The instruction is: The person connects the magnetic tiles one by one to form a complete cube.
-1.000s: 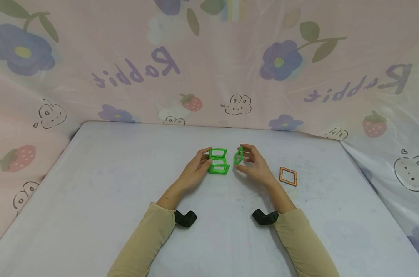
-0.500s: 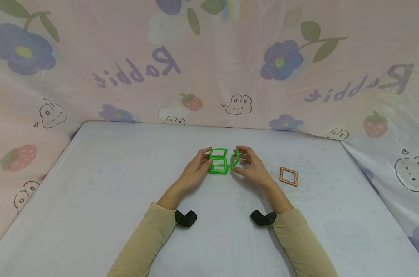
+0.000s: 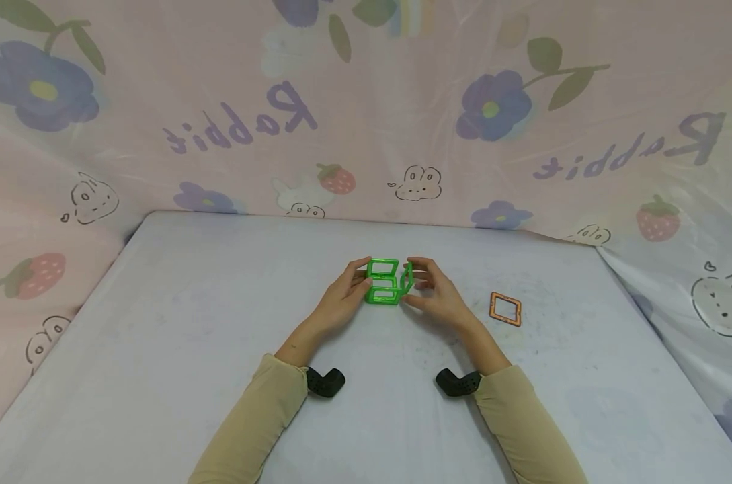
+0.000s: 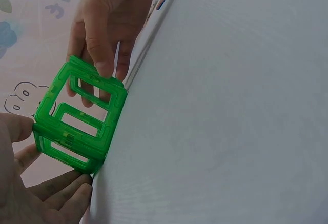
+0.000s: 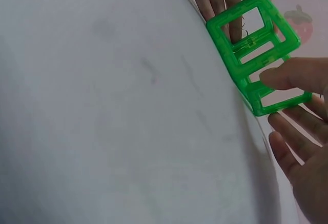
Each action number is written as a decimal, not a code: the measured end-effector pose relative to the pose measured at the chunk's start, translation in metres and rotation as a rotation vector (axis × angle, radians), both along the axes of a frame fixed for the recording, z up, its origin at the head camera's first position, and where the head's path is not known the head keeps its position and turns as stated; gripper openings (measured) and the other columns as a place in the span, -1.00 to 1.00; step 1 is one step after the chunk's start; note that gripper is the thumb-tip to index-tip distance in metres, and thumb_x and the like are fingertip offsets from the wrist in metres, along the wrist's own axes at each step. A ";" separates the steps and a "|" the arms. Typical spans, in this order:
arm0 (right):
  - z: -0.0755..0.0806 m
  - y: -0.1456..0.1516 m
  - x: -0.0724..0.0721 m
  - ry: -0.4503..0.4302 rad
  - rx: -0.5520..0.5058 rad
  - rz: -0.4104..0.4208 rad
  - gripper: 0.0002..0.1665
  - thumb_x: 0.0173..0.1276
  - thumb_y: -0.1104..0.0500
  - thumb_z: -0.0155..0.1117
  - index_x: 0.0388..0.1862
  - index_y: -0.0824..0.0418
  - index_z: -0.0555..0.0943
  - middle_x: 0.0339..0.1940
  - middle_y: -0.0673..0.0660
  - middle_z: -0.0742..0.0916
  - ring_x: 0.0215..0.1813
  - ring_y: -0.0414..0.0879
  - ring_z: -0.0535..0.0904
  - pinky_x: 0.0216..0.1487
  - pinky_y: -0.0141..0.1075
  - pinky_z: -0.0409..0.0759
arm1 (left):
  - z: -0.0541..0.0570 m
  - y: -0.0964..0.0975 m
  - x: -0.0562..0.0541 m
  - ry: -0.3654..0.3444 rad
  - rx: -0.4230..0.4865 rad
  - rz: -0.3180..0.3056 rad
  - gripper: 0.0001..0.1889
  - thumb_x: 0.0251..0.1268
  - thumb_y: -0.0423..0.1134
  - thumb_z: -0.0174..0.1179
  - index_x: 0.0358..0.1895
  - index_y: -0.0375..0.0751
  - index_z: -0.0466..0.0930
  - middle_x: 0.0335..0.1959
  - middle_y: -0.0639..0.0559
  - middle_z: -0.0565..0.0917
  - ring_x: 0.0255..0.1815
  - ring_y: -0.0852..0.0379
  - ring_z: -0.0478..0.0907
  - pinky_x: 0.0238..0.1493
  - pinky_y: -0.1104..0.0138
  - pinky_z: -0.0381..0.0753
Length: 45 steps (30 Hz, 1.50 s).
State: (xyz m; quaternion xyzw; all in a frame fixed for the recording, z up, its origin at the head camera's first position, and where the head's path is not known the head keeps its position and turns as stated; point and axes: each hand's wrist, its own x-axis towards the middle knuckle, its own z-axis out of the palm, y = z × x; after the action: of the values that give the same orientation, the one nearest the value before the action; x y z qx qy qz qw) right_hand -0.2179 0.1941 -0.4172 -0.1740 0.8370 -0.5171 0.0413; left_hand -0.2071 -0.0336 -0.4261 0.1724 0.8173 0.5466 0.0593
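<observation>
Left grip (image 3: pixel 343 290) held green frame (image 3: pixel 382 276); right grip (image 3: pixel 436 286) pinched green square (image 3: pixel 411 274) at its side; uneven pressure could have buckled both.

Joined see-through square frames (image 3: pixel 382 290) are forming a green box shape on the white table (image 3: pixel 366 430), while one more green frame (image 3: pixel 411 277) is standing at their right, touching or nearly.

Head view: from above near side of bench (image 3: pixel 178 323), facing forward and down; farthest back, widest, taking in backdrop (image 3: pixel 372 121). Left wrist view: close, tilted, facing past left hand (image 3: pixel 339 296) toward right hand (image 3: pixel 438 294). Right wrist view: close, tilted opposite way. Both wrist views share green frames (image 4: pixel 77 141).
</observation>
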 end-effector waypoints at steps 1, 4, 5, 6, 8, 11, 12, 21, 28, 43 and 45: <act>-0.004 0.001 -0.002 0.001 0.004 0.001 -0.11 0.12 0.41 0.40 0.41 0.27 0.22 0.32 0.30 0.47 0.30 0.19 0.42 0.24 0.06 0.42 | 0.000 0.000 0.000 -0.001 -0.002 0.002 -0.48 0.54 -0.15 -0.12 0.48 -0.10 0.09 0.34 -0.27 0.38 0.34 -0.08 0.40 0.34 0.14 0.37; -0.007 0.002 -0.004 -0.012 0.023 0.000 -0.12 0.12 0.38 0.40 0.41 0.20 0.23 0.31 0.25 0.48 0.24 0.17 0.48 0.20 0.03 0.46 | 0.001 0.000 0.001 -0.005 0.000 0.002 -0.49 0.53 -0.15 -0.12 0.48 -0.07 0.10 0.35 -0.27 0.38 0.34 -0.09 0.40 0.34 0.13 0.37; -0.006 0.002 -0.003 -0.014 0.027 0.002 -0.12 0.12 0.38 0.40 0.41 0.19 0.23 0.31 0.25 0.48 0.22 0.18 0.49 0.19 0.03 0.47 | 0.001 0.000 0.001 -0.007 -0.003 0.002 -0.49 0.54 -0.15 -0.12 0.48 -0.06 0.10 0.35 -0.26 0.38 0.34 -0.09 0.40 0.34 0.13 0.36; -0.006 0.002 -0.003 -0.019 0.028 0.001 -0.12 0.12 0.37 0.40 0.41 0.18 0.24 0.31 0.24 0.48 0.20 0.19 0.51 0.17 0.03 0.47 | 0.001 0.000 0.001 -0.009 -0.004 0.001 -0.49 0.54 -0.15 -0.12 0.48 -0.04 0.10 0.35 -0.26 0.38 0.34 -0.08 0.40 0.35 0.13 0.36; -0.005 0.001 -0.003 -0.024 0.031 0.002 -0.12 0.13 0.37 0.40 0.42 0.18 0.24 0.31 0.24 0.48 0.19 0.19 0.52 0.17 0.03 0.48 | 0.001 0.000 0.001 -0.011 -0.004 0.000 -0.49 0.54 -0.14 -0.13 0.48 -0.03 0.10 0.35 -0.26 0.38 0.34 -0.08 0.40 0.35 0.13 0.36; -0.004 0.001 -0.003 -0.025 0.029 0.011 -0.13 0.14 0.37 0.39 0.42 0.18 0.24 0.32 0.25 0.47 0.19 0.20 0.51 0.17 0.04 0.48 | 0.001 0.001 0.001 -0.012 -0.012 -0.001 -0.49 0.54 -0.13 -0.13 0.48 -0.02 0.09 0.35 -0.25 0.37 0.34 -0.07 0.40 0.35 0.14 0.36; -0.004 0.001 -0.003 -0.026 0.026 0.013 -0.13 0.14 0.38 0.39 0.42 0.17 0.25 0.32 0.26 0.48 0.19 0.21 0.52 0.17 0.04 0.48 | 0.001 0.001 0.001 -0.011 -0.012 -0.001 -0.49 0.54 -0.13 -0.13 0.48 -0.03 0.09 0.35 -0.25 0.37 0.35 -0.07 0.39 0.35 0.14 0.36; -0.005 0.002 -0.004 0.005 0.003 0.045 -0.12 0.15 0.38 0.39 0.43 0.21 0.23 0.30 0.34 0.48 0.23 0.23 0.49 0.17 0.08 0.49 | 0.001 0.001 0.002 -0.007 -0.007 -0.005 -0.48 0.54 -0.14 -0.13 0.48 -0.06 0.08 0.36 -0.27 0.36 0.35 -0.09 0.38 0.34 0.12 0.36; -0.005 0.002 -0.003 0.034 0.019 0.052 -0.12 0.15 0.37 0.39 0.43 0.25 0.24 0.31 0.33 0.48 0.24 0.21 0.48 0.15 0.06 0.49 | 0.000 0.001 0.000 0.006 -0.012 -0.005 -0.48 0.54 -0.15 -0.13 0.48 -0.09 0.08 0.34 -0.28 0.38 0.33 -0.09 0.41 0.33 0.12 0.38; 0.015 -0.001 0.011 0.038 0.063 0.051 -0.23 0.19 0.40 0.31 0.39 0.38 0.27 0.30 0.41 0.46 0.20 0.30 0.47 0.16 0.13 0.45 | 0.001 -0.001 0.001 0.005 -0.001 -0.013 -0.47 0.54 -0.15 -0.13 0.49 -0.12 0.07 0.34 -0.29 0.38 0.34 -0.11 0.40 0.34 0.10 0.37; 0.008 0.004 0.008 0.040 0.085 0.042 -0.23 0.21 0.35 0.33 0.40 0.32 0.28 0.31 0.36 0.47 0.21 0.24 0.48 0.18 0.08 0.46 | 0.001 -0.002 0.001 0.006 0.001 -0.016 -0.47 0.54 -0.15 -0.13 0.49 -0.13 0.07 0.34 -0.29 0.38 0.33 -0.11 0.40 0.34 0.10 0.37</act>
State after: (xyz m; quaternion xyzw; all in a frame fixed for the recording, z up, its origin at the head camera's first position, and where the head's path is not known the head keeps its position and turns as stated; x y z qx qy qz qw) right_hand -0.2102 0.1979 -0.4094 -0.1997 0.8550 -0.4768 0.0428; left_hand -0.2058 -0.0353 -0.4249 0.1804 0.8158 0.5461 0.0612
